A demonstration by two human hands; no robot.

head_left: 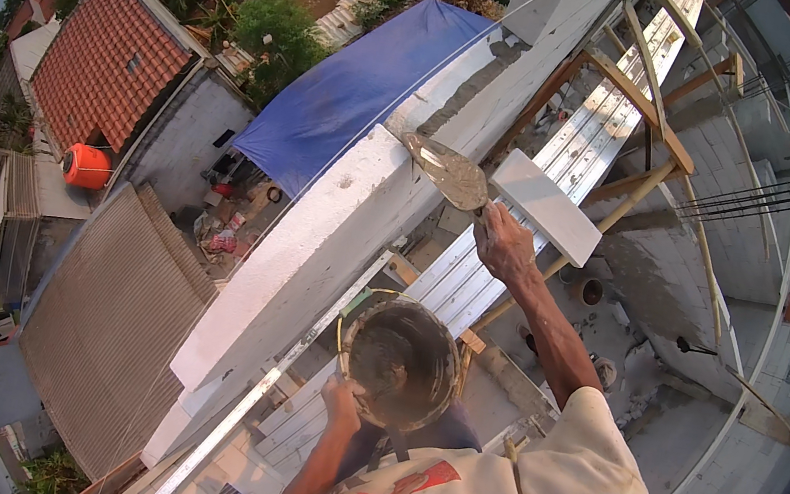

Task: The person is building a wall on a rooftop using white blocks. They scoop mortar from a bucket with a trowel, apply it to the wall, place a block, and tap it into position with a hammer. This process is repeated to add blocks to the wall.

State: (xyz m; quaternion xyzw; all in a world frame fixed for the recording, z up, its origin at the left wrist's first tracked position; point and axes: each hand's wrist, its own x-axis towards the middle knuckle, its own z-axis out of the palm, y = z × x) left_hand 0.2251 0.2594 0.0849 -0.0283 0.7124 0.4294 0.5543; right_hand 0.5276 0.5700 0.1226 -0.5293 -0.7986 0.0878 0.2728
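My right hand (505, 242) is closed around the handle of a trowel (451, 174). The trowel's mortar-smeared blade reaches left to the top edge of a white block wall (320, 206), by the end of a laid block. In front of my body, my left hand (342, 403) grips the rim of a bucket (443, 340) that has grey mortar (390, 368) inside. A wet grey mortar strip (457, 94) lies along the wall top beyond the trowel. Just past my right hand, a loose white block (544, 207) rests across the metal planks.
Ribbed metal planks (461, 277) run along the wall on a timber and bamboo scaffold (639, 196). A long straight metal bar (270, 381) and a taut string follow the wall. Left and far below are a blue tarp (334, 107), roofs (109, 55) and an orange tank (85, 165).
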